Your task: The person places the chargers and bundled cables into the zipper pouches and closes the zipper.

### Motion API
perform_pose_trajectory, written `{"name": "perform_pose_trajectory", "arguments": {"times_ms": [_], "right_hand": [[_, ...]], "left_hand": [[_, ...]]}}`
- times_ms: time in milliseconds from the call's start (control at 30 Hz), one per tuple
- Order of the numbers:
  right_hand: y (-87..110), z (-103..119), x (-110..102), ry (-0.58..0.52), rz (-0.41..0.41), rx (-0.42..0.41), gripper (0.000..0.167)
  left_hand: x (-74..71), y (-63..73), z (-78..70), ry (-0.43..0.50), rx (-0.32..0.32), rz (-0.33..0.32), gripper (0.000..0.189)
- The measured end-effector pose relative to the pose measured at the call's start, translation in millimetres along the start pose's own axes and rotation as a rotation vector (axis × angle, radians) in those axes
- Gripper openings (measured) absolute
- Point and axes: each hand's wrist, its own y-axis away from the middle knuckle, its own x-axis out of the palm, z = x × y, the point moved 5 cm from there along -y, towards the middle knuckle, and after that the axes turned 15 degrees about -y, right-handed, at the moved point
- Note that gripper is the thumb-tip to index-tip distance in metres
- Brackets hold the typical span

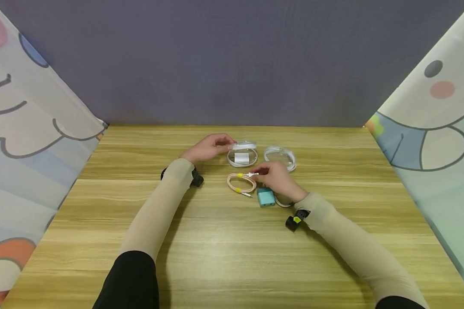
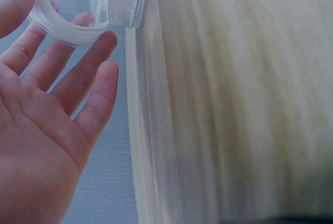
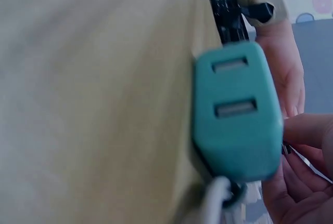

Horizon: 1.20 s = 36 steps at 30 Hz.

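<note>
My left hand (image 1: 210, 147) pinches the raised lid of a clear round zip pouch (image 1: 232, 163) with white zippered edges. In the left wrist view, the clear lid (image 2: 73, 36) stands above the table between thumb and fingers. A white charger block (image 1: 241, 158) shows inside the pouch. Over the table in front of it, my right hand (image 1: 278, 178) pinches the white plug (image 1: 251, 174) of a coiled pink cable (image 1: 229, 182) with yellow ties. Right below that hand sits a teal charger (image 1: 266, 198), its two USB ports facing the right wrist camera.
A second clear round pouch (image 1: 290, 154) with a white rim lies just beyond my right hand. Part of a white cable (image 1: 282, 204) curves out beside the teal charger. A grey panel (image 1: 232, 64) rises behind the wooden table (image 1: 216, 257), with printed cloth at both sides.
</note>
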Motion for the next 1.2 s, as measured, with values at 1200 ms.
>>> {"name": "perform_pose_trajectory", "arguments": {"times_ms": [1200], "right_hand": [[-55.2, -8.8, -22.4, -0.001, -0.413, 0.062, 0.015]], "left_hand": [[2.5, 1.9, -0.2, 0.041, -0.049, 0.005, 0.025]]}}
